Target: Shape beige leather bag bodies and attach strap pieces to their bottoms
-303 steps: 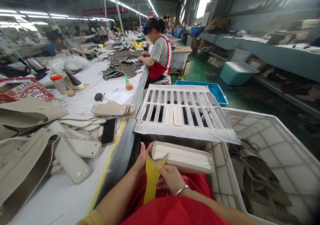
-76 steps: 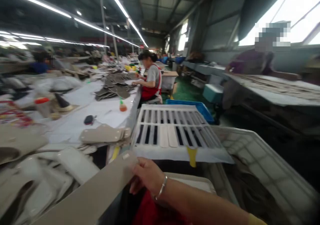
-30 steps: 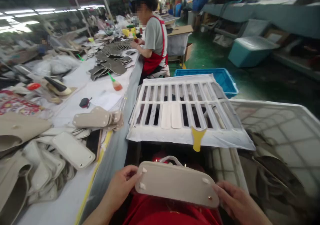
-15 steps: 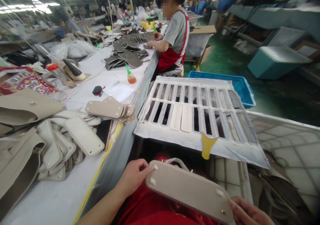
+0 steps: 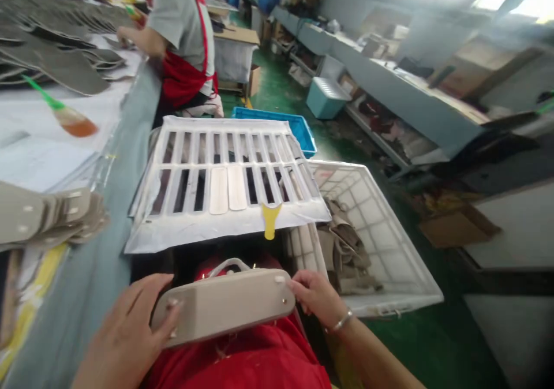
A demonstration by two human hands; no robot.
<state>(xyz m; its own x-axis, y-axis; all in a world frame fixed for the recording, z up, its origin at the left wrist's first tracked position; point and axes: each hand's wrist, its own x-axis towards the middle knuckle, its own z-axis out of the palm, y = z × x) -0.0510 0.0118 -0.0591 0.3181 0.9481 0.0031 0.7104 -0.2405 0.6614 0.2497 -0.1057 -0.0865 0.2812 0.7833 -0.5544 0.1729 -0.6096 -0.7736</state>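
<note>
Across my lap lies a long beige panel (image 5: 236,305) with rounded ends, like a bag base. Small white tabs and a metal stud show near its right end. My left hand (image 5: 132,322) grips its left end, with the thumb on the top face near a tab. My right hand (image 5: 314,296) pinches the right end beside the white tab. A pale strap loop (image 5: 231,263) rises behind the panel. On the table to the left, similar beige panels (image 5: 71,213) are stacked.
A white slotted rack (image 5: 186,233) stands ahead, holding two pale pieces, with a yellow tool (image 5: 270,221) at its front edge. A white crate (image 5: 389,233) of beige pieces is at right. A co-worker (image 5: 184,37) sits beyond, near a glue bottle (image 5: 71,119).
The view has turned right. The panel, once sloping down to the right, now rises slightly that way. My left thumb has moved over its face; my right hand is still at the right end.
</note>
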